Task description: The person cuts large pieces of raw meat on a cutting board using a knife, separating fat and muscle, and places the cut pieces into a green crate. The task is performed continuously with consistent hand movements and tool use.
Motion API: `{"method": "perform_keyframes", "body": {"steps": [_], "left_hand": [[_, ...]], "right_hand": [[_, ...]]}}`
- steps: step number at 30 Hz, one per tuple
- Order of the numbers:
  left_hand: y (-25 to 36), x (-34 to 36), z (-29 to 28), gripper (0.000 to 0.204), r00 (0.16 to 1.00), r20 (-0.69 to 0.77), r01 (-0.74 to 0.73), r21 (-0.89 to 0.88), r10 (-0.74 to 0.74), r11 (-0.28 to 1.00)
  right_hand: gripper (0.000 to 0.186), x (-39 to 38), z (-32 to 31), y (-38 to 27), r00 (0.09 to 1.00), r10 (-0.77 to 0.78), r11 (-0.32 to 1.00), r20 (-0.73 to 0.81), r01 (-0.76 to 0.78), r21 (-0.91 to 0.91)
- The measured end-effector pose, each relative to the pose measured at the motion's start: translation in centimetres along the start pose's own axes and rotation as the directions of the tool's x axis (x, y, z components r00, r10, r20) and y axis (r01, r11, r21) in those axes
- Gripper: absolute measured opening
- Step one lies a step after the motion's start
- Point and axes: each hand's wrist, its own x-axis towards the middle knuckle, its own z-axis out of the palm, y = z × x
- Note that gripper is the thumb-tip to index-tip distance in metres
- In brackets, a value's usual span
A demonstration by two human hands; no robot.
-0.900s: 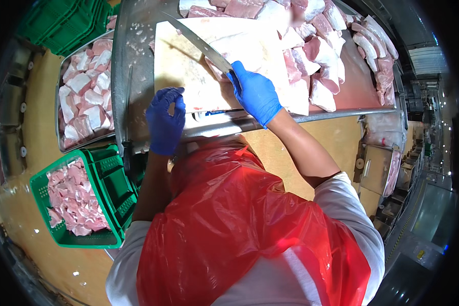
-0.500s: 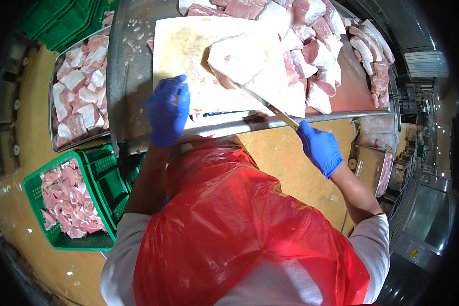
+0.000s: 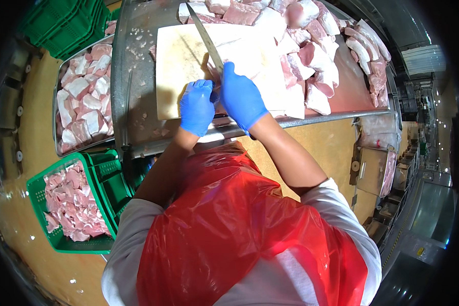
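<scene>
Head: right hand (image 3: pixel 242 97) grips knife (image 3: pixel 205 36); green crate (image 3: pixel 94 204) lower-left.

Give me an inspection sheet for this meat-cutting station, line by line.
Surface: steel table with a pale cutting board, small meat scraps scattered on it.
Job's things: long-bladed knife in the right hand; large pale slab of meat on the board.
Clutter: heap of raw meat chunks at the right of the table; steel tray of cut pieces; green plastic crate of diced meat.
Hands: left hand and right hand, both in blue gloves, close together at the board's near edge.
Cables: nothing seen.
Surroundings: stacked green crates; tan floor.
</scene>
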Motion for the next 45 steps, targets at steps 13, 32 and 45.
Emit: {"method": "perform_keyframes", "body": {"steps": [13,32,45], "left_hand": [[-1.4,1.5,-1.7,0.016,0.989,-0.026,0.134,-0.282,-0.147,0.95],[-3.7,3.9,0.4,0.023,0.98,-0.093,0.16,-0.177,-0.178,0.971],[-14.5,-11.4,-26.8,0.036,0.499,-0.837,0.545,0.101,-0.225,0.833]], "right_hand": [[0.027,-12.1,-2.6,4.6,0.923,0.15,0.938,0.353,-0.02,-0.345],[0.018,-2.8,-0.4,0.2,0.999,0.019,0.992,0.037,-0.014,-0.125],[0.019,-18.1,-6.8,5.5,0.922,0.301,0.954,0.245,-0.29,-0.08]]}}
